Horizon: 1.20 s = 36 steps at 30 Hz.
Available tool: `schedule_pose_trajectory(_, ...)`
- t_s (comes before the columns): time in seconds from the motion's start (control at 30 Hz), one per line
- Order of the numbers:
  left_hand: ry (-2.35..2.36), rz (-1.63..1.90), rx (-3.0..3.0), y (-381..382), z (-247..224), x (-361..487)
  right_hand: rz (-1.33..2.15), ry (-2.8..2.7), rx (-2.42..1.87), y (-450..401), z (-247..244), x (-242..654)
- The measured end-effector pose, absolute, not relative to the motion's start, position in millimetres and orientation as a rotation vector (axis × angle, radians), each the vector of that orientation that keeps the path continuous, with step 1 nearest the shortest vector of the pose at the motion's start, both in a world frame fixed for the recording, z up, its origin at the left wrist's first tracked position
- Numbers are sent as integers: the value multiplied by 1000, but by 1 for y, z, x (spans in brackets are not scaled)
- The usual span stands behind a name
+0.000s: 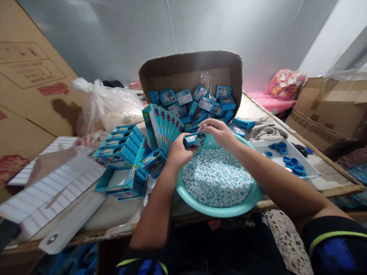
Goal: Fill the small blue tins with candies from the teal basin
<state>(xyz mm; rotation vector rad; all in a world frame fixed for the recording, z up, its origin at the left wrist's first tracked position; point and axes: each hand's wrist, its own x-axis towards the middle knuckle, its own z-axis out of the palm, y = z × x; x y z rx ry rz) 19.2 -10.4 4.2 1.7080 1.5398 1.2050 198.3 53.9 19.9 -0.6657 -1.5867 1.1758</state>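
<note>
My left hand (179, 152) grips a small blue printed box (195, 140), pinching it above the rim of a teal plastic basin (218, 211). My right hand (217, 131) hangs just right of that box, fingers spread and holding nothing. Pale blue-white candies (216, 177) fill the basin below both hands. Behind my left hand stands a fanned row of blue boxes (166, 128). A stack of blue boxes (120, 145) lies further left, and many more lie heaped in an open cardboard carton (189, 68).
A white tray (286, 160) holds blue ring-shaped caps at right, next to a grey cloth (266, 130). White lined sheets (48, 187) and a plastic bag (107, 107) lie left. Cardboard (323, 110) rises beyond the table's right edge.
</note>
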Motion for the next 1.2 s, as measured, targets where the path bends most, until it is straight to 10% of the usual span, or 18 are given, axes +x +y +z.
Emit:
schedule_pose_trajectory(0.87, 1672, 1152, 1932, -49, 14, 51, 574, -2110, -1139, 68, -8, 221)
schedule_pose_trajectory(1.2, 1113, -62, 2536, -94, 4, 87, 504, -2373, -1322, 68, -12, 227)
